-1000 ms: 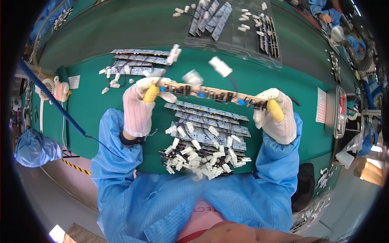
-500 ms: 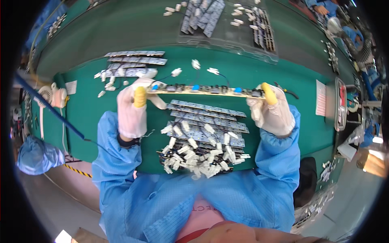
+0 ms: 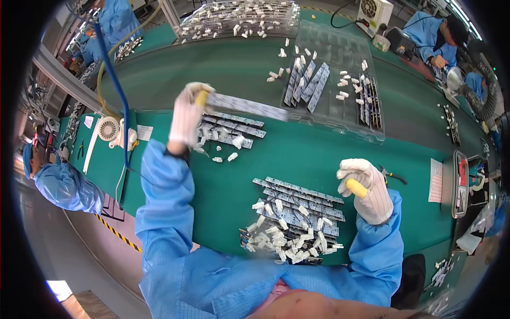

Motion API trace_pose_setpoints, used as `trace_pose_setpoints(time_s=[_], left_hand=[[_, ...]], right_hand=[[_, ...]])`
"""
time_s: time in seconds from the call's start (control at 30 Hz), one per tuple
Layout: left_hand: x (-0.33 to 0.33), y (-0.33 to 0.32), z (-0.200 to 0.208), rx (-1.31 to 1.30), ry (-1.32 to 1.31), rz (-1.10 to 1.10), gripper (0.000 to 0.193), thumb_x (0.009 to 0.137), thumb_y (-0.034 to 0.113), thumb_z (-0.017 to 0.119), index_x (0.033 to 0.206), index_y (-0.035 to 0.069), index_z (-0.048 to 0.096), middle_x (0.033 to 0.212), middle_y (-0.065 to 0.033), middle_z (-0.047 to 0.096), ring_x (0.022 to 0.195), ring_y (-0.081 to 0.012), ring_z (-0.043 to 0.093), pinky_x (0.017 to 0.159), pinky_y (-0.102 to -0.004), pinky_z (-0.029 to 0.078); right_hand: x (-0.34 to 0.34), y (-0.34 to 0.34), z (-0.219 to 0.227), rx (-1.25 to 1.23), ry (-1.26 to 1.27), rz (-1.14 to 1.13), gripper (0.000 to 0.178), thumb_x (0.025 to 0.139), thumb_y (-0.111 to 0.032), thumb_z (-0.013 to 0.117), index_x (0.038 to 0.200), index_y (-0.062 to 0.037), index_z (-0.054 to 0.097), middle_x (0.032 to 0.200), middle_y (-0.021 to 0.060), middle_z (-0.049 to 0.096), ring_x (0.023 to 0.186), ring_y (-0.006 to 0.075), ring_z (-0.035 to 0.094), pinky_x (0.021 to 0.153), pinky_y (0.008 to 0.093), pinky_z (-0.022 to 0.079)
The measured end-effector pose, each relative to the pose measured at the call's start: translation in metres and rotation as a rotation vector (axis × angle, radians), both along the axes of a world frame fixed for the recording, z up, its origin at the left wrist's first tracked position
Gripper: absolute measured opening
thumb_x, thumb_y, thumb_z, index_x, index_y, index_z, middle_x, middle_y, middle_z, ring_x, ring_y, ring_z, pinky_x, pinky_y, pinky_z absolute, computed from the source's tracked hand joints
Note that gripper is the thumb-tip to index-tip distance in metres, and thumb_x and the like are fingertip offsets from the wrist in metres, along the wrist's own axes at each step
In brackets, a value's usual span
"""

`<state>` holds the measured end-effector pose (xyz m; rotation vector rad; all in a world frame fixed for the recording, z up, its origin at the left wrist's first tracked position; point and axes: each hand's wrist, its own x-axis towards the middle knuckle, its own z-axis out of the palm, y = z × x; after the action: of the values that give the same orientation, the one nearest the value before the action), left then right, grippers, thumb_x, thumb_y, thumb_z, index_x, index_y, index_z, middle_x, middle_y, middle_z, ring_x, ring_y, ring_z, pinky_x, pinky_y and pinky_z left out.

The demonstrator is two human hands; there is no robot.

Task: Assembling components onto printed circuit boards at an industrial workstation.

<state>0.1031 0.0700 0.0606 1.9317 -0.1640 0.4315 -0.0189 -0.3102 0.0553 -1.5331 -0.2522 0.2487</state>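
Observation:
My left hand point(image 3: 187, 118), in a white glove with a yellow finger cover, is closed on one end of a long, narrow circuit board strip point(image 3: 247, 106). The strip is blurred and held above a small stack of similar strips point(image 3: 234, 125) on the green mat. My right hand point(image 3: 367, 191), gloved the same way, hovers over the mat at right with fingers loosely curled and thumb apart, holding nothing. Between my forearms, nearer my body, lies a pile of strips point(image 3: 303, 199) with many white connectors point(image 3: 289, 234) on wires.
A clear plastic tray point(image 3: 340, 130) with strips and connectors stands on the dark belt beyond the mat. Farther back lies a large batch of strips point(image 3: 239, 18). Pliers point(image 3: 393, 175) and a paper sheet point(image 3: 435, 181) are at right; a small white fan point(image 3: 110, 130) is at left. Co-workers point(image 3: 61, 175) sit nearby.
Both hands held the strip by its ends; the right has let go and opened. The left has carried the strip away over the far left stack, its pale face now showing. The view has shifted.

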Motion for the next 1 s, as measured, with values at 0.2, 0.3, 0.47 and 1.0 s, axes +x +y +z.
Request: trace_pose_setpoints(time_s=[0.2, 0.3, 0.47, 1.0], left_hand=[[0.054, 0.065, -0.048, 1.188, 0.108, 0.023, 0.026, 0.082, 0.009, 0.057, 0.107, 0.016, 0.064, 0.103, -0.0066, 0.064, 0.104, -0.0270, 0.056, 0.089, -0.0357, 0.042], [0.033, 0.037, -0.032, 0.324, 0.324, -0.271, 0.045, 0.087, -0.003, 0.047, 0.129, 0.013, 0.048, 0.109, -0.0118, 0.062, 0.111, -0.0271, 0.054, 0.098, -0.0379, 0.039], [0.007, 0.050, -0.044, 0.787, -0.142, -0.505, 0.090, 0.067, 0.052, 0.073, 0.135, 0.006, 0.036, 0.126, -0.0159, 0.047, 0.128, -0.0347, 0.038, 0.114, -0.0525, 0.006], [0.188, 0.135, -0.116, 0.503, 0.527, 0.764, 0.060, 0.064, 0.039, 0.076, 0.119, 0.023, 0.059, 0.120, -0.0149, 0.053, 0.105, -0.0343, 0.056, 0.091, -0.0436, 0.045]], right_hand=[[0.005, 0.004, 0.003, -0.004, 0.038, -0.028, 0.023, 0.089, -0.015, 0.058, 0.109, -0.0036, 0.057, 0.095, 0.0068, 0.062, 0.075, 0.0138, 0.061, 0.066, 0.0241, 0.049], [0.005, 0.002, -0.002, 0.022, 0.042, -0.064, 0.021, 0.090, -0.015, 0.057, 0.107, -0.0033, 0.059, 0.092, 0.0068, 0.063, 0.075, 0.0136, 0.061, 0.066, 0.0242, 0.049], [0.006, -0.003, 0.001, 0.065, 0.034, -0.079, 0.021, 0.090, -0.016, 0.057, 0.106, -0.0031, 0.059, 0.091, 0.0072, 0.063, 0.074, 0.0137, 0.062, 0.065, 0.0240, 0.050], [0.002, 0.002, 0.009, 0.000, 0.056, -0.084, 0.020, 0.090, -0.022, 0.059, 0.097, -0.0026, 0.059, 0.083, 0.0085, 0.062, 0.067, 0.0140, 0.062, 0.059, 0.0232, 0.048]])
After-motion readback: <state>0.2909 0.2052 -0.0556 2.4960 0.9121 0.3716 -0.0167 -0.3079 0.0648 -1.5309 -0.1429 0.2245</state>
